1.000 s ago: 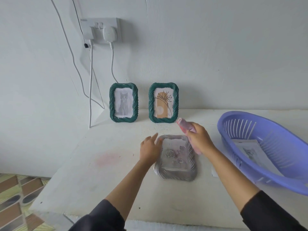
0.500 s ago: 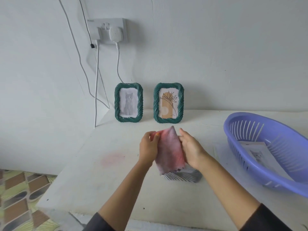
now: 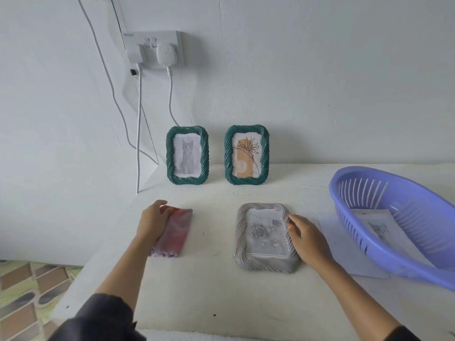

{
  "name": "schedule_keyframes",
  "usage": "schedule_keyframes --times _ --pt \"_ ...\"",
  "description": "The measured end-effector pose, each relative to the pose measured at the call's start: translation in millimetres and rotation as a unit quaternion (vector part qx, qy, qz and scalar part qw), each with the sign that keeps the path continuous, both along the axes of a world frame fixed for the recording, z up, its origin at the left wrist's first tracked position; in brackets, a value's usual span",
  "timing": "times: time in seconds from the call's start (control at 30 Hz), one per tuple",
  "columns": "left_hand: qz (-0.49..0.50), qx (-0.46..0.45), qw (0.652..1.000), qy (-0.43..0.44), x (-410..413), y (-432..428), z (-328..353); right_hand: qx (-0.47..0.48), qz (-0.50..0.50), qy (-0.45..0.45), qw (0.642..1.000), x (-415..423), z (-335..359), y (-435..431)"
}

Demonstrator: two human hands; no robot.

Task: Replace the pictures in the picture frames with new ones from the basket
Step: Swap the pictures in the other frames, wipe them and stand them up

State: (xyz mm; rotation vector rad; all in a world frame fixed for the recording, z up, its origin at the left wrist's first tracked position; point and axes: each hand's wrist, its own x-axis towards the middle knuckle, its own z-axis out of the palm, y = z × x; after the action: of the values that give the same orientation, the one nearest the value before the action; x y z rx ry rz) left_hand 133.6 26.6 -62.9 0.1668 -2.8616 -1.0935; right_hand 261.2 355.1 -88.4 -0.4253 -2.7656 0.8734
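While the grey frame lies flat and face up on the table, your R hand curls its fingers onto the frame's right rim; thumb: cannot tell. Your L hand holds the pink cloth at its left edge, fingers bent over it.

Risk: a one-sided fingertip lift may let the frame pivot and slip.

Further right, the basket holds a new picture and sits partly over a loose sheet; a forearm sweep could shift both.

At rear, the cat frame and flower frame stand upright by the wall. A knock when reaching fwd could topple either.
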Motion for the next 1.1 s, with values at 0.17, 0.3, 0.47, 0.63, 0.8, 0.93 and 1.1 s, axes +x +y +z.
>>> schedule_keyframes --times 0.17,0.3,0.47,0.63,0.8,0.93,1.1 --pt "0.081 -0.091 0.991 0.045 15.3 8.9 1.5 0.005 0.004 0.006 1.0 -1.3 -3.2 0.7" --pt "-0.018 -0.194 0.971 0.137 27.4 19.3 6.2 0.009 0.003 0.007 1.0 -1.9 -4.6 2.0" --pt "-0.142 -0.286 0.946 0.055 38.8 22.4 -16.9 0.009 0.004 0.006 1.0 -2.1 -3.8 1.8" --pt "-0.141 -0.284 0.948 -0.002 34.5 20.7 -15.8 0.009 0.007 0.002 1.0 -0.9 -1.4 0.9" --pt "-0.082 -0.239 0.968 -0.006 34.8 6.1 -8.9 0.001 0.016 0.001 1.0 0.8 1.9 0.0" --pt "-0.105 -0.235 0.965 -0.049 34.7 -7.2 -12.0 0.002 0.015 -0.001 1.0 1.3 2.6 0.4" --pt "-0.133 -0.265 0.949 -0.109 29.8 -12.1 -9.5 0.001 0.015 -0.006 1.0 2.6 3.9 -0.1"
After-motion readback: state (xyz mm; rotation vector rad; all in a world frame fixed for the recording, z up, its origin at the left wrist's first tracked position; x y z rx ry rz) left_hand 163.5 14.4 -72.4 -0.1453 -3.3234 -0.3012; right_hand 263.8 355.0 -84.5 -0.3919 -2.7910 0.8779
